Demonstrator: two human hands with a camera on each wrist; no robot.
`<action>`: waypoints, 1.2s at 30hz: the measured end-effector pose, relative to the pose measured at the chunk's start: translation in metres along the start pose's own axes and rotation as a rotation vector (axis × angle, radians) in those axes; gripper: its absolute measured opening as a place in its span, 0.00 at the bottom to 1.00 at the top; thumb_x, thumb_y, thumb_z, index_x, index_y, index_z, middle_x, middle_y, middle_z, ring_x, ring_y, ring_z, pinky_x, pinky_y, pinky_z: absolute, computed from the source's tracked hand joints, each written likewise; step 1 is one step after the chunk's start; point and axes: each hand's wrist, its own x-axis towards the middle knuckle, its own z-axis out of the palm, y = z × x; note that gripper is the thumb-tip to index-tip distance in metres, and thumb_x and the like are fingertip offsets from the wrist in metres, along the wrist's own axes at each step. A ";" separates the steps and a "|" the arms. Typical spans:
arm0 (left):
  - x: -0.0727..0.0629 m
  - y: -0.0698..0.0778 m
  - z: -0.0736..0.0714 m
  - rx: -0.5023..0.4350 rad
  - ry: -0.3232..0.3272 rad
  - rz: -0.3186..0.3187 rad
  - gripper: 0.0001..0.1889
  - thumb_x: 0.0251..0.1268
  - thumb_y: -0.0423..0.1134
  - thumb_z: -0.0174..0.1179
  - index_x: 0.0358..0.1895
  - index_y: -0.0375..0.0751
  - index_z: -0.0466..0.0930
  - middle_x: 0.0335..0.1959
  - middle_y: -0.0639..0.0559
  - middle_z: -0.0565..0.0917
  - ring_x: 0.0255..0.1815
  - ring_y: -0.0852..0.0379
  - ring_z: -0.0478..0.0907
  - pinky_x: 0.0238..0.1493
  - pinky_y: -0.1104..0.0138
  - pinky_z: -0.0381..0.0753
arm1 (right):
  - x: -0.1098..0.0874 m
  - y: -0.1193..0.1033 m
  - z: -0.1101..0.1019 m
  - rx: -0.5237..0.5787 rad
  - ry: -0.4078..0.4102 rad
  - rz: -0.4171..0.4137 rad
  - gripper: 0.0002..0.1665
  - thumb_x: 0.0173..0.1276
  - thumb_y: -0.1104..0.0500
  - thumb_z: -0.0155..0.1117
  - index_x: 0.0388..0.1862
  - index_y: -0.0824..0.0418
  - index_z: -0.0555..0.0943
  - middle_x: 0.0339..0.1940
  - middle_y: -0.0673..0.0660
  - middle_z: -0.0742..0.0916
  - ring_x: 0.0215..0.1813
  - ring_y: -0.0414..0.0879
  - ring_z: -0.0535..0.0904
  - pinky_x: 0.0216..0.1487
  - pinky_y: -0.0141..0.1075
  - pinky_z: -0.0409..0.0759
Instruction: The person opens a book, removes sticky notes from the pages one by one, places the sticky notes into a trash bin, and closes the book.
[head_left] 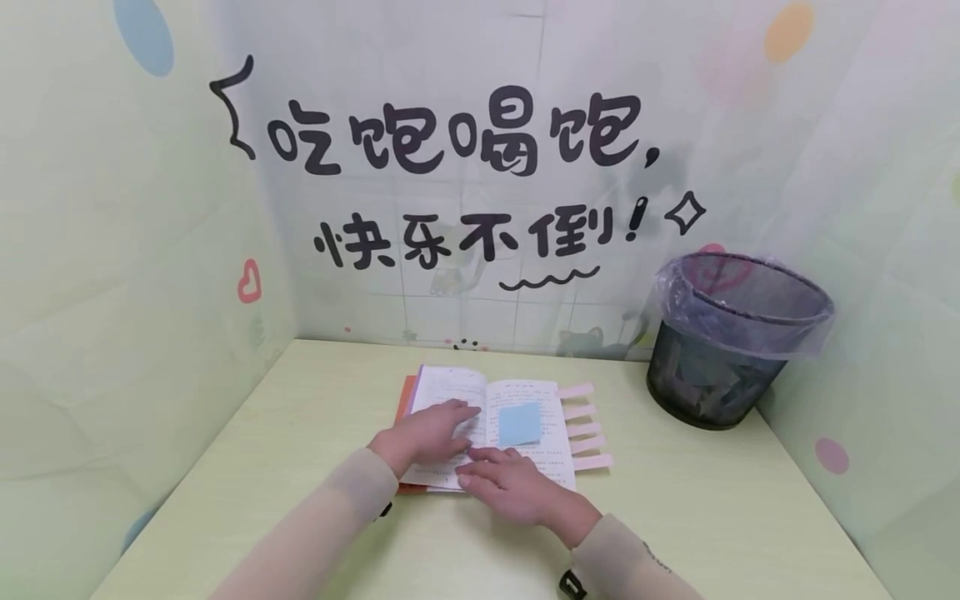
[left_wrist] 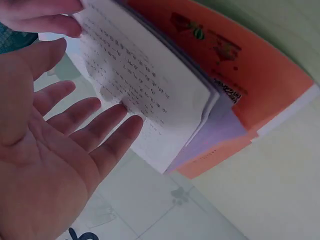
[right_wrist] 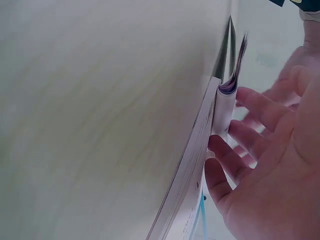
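An open book [head_left: 450, 385] lies on the table, with a square blue sticky note [head_left: 519, 423] on its right page. Several pink tabs [head_left: 591, 461] stick out past that page's edge. My left hand [head_left: 431, 432] rests across the left page, fingers pointing at the fold; the left wrist view shows them spread against the printed page [left_wrist: 145, 65]. At the lower end of the fold, my right hand [head_left: 517, 487] touches the pages with extended fingers. Seen in the right wrist view, its fingertips [right_wrist: 216, 175] are at the book's lower edge. Neither hand grips anything.
An orange cover [left_wrist: 275, 65] with a purple sheet shows under the left pages. A black mesh bin [head_left: 708, 375] lined with a clear plastic bag stands at the table's back right. Patterned wall sheets [head_left: 465, 50] close in the pale table [head_left: 300, 433] at the back and sides.
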 end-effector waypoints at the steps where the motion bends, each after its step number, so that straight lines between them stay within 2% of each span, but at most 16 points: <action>1: 0.001 -0.001 0.003 -0.007 -0.011 -0.011 0.32 0.82 0.48 0.65 0.84 0.53 0.71 0.85 0.46 0.71 0.88 0.43 0.66 0.87 0.45 0.67 | 0.000 0.000 0.000 -0.003 -0.001 -0.003 0.34 0.90 0.35 0.41 0.76 0.49 0.83 0.86 0.54 0.75 0.88 0.64 0.66 0.86 0.70 0.57; 4: 0.001 -0.005 0.008 -0.007 -0.043 -0.027 0.32 0.83 0.49 0.64 0.85 0.55 0.70 0.86 0.47 0.71 0.88 0.44 0.65 0.88 0.45 0.66 | 0.000 0.002 0.000 -0.008 -0.005 -0.012 0.33 0.90 0.35 0.43 0.76 0.49 0.83 0.86 0.53 0.75 0.88 0.61 0.67 0.87 0.70 0.57; 7: 0.001 -0.008 0.010 0.015 -0.059 -0.008 0.31 0.83 0.49 0.62 0.85 0.55 0.70 0.86 0.47 0.71 0.88 0.44 0.65 0.87 0.45 0.66 | 0.000 0.005 0.000 -0.015 -0.007 -0.027 0.33 0.89 0.34 0.45 0.75 0.49 0.84 0.86 0.53 0.76 0.87 0.59 0.68 0.87 0.67 0.60; 11: 0.000 -0.011 0.011 0.011 -0.077 -0.001 0.34 0.81 0.55 0.63 0.85 0.57 0.69 0.86 0.46 0.70 0.89 0.43 0.64 0.87 0.43 0.66 | 0.002 0.010 -0.004 0.046 0.022 -0.050 0.30 0.90 0.38 0.50 0.70 0.53 0.86 0.80 0.56 0.81 0.83 0.56 0.74 0.85 0.58 0.69; 13: -0.001 -0.012 0.012 -0.007 -0.089 -0.017 0.38 0.78 0.60 0.65 0.86 0.58 0.68 0.87 0.47 0.69 0.89 0.44 0.63 0.87 0.42 0.65 | 0.002 0.012 -0.009 0.097 0.054 -0.047 0.25 0.89 0.42 0.54 0.64 0.55 0.89 0.73 0.56 0.86 0.75 0.54 0.81 0.79 0.52 0.78; 16: -0.001 -0.012 0.014 -0.026 -0.098 -0.042 0.44 0.70 0.67 0.69 0.86 0.60 0.67 0.88 0.48 0.67 0.90 0.43 0.62 0.86 0.40 0.66 | 0.003 0.018 -0.019 0.115 0.133 -0.021 0.16 0.85 0.49 0.62 0.57 0.56 0.90 0.60 0.55 0.90 0.58 0.48 0.87 0.62 0.44 0.87; 18: -0.001 -0.011 0.015 -0.031 -0.101 -0.055 0.47 0.67 0.69 0.71 0.86 0.61 0.67 0.88 0.49 0.67 0.90 0.43 0.62 0.86 0.39 0.66 | 0.003 0.022 -0.027 0.081 0.202 0.032 0.12 0.82 0.54 0.66 0.55 0.57 0.90 0.54 0.54 0.90 0.48 0.44 0.85 0.52 0.39 0.86; 20: -0.002 -0.009 0.015 -0.033 -0.099 -0.061 0.48 0.66 0.69 0.73 0.86 0.61 0.67 0.88 0.49 0.67 0.89 0.42 0.62 0.86 0.39 0.66 | 0.004 0.028 -0.035 0.017 0.272 0.103 0.12 0.77 0.59 0.69 0.55 0.58 0.89 0.51 0.54 0.88 0.44 0.42 0.83 0.48 0.38 0.85; 22: -0.001 -0.007 0.015 -0.039 -0.098 -0.067 0.48 0.65 0.68 0.74 0.86 0.61 0.68 0.88 0.49 0.67 0.89 0.42 0.62 0.86 0.39 0.66 | 0.004 0.034 -0.041 -0.058 0.317 0.185 0.13 0.73 0.62 0.71 0.55 0.57 0.89 0.49 0.53 0.87 0.42 0.43 0.81 0.47 0.40 0.84; 25: -0.001 -0.005 0.015 -0.047 -0.099 -0.076 0.48 0.64 0.66 0.76 0.86 0.61 0.68 0.88 0.48 0.67 0.90 0.41 0.61 0.86 0.40 0.66 | 0.002 0.045 -0.046 -0.160 0.329 0.273 0.16 0.70 0.63 0.73 0.55 0.55 0.88 0.48 0.53 0.85 0.42 0.44 0.81 0.47 0.42 0.84; 29: 0.000 -0.004 0.015 -0.053 -0.095 -0.088 0.48 0.63 0.64 0.77 0.85 0.60 0.69 0.88 0.47 0.67 0.89 0.40 0.61 0.86 0.40 0.67 | 0.000 0.057 -0.043 -0.229 0.324 0.298 0.14 0.69 0.62 0.75 0.53 0.54 0.89 0.46 0.52 0.85 0.40 0.45 0.81 0.46 0.44 0.85; 36: 0.002 -0.005 0.018 -0.067 -0.092 -0.089 0.48 0.62 0.63 0.78 0.85 0.59 0.69 0.88 0.46 0.67 0.89 0.39 0.61 0.86 0.40 0.67 | 0.001 0.061 -0.036 -0.326 0.396 0.298 0.05 0.72 0.59 0.77 0.44 0.51 0.90 0.38 0.48 0.85 0.36 0.43 0.79 0.42 0.43 0.84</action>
